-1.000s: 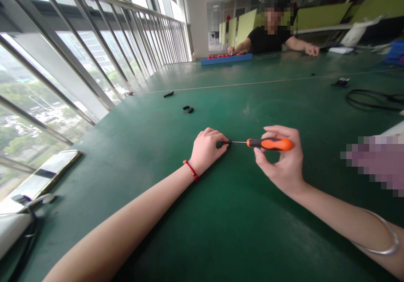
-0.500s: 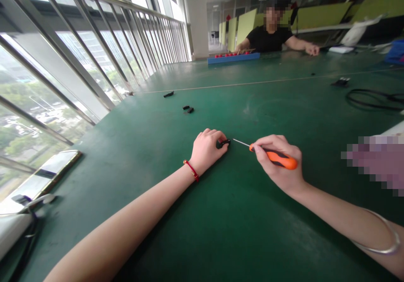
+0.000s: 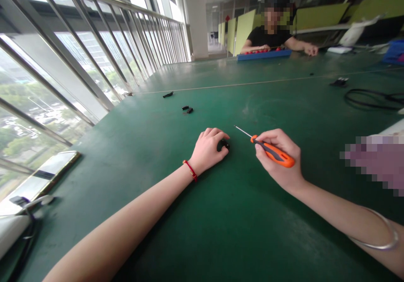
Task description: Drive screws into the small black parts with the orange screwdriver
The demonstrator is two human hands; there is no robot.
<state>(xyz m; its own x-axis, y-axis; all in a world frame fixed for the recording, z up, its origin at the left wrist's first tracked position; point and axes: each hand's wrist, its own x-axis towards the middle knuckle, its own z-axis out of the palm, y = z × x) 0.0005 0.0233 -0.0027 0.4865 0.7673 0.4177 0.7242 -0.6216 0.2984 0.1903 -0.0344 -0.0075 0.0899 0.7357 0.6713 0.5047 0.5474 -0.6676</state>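
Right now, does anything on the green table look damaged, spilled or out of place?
Nothing stands out. The left hand holds a small black part on the table; the right hand holds the orange screwdriver, tip lifted clear.

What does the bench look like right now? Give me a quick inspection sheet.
Surface: green table mat, seam line across the far part.
Job's things: small black part on the mat; orange screwdriver, tip raised clear of the part.
Clutter: loose black pieces, black clip, blue tray in front of another person.
Grippers: left hand closed on the black part; right hand gripping the screwdriver.
Cables: black cable loop at far right.
Surroundings: railed windows on the left, green partitions behind.
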